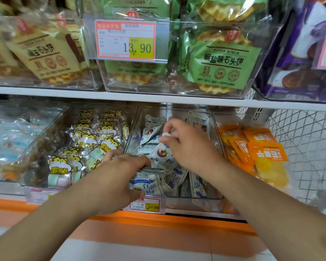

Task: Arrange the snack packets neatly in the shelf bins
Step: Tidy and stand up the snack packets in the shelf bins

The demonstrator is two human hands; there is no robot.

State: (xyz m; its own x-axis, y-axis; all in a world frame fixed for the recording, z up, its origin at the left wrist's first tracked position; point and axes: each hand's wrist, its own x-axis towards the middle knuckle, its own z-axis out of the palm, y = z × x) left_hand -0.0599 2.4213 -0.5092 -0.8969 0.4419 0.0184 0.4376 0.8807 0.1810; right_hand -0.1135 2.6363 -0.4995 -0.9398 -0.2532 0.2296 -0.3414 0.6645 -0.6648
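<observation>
- The left hand (120, 166) grips a small stack of white-and-blue snack packets (148, 182) at the front of the clear middle bin (217, 132) on the lower shelf; the fingers curl over the top of the stack and the thumb is under it.
- The right hand (188, 142) is just behind and to the right of that grip, inside the same bin. Its fingertips pinch one single packet (161, 151) by the upper edge, so this packet hangs tilted, with a round picture on its face.
- Under and around both hands, more white-and-blue packets (177, 178) lie loose in the bin, some upright, some leaning (no clear order among them).
- To the left of the left hand's grip, the next bin holds the packets with a yellow cartoon animal (100, 132); the fingers of the left hand are close to them, but I cannot tell if they touch.
- To the right of the right hand, orange packets (267, 151) lie in the next bin, apart from the hand.
- Below the stack, at the shelf edge, there is a price tag (145, 205) showing 17.80.
- Above both hands, on the upper shelf, are green waffle packets (228, 59) and a bigger price label (125, 40) showing 13.90.
</observation>
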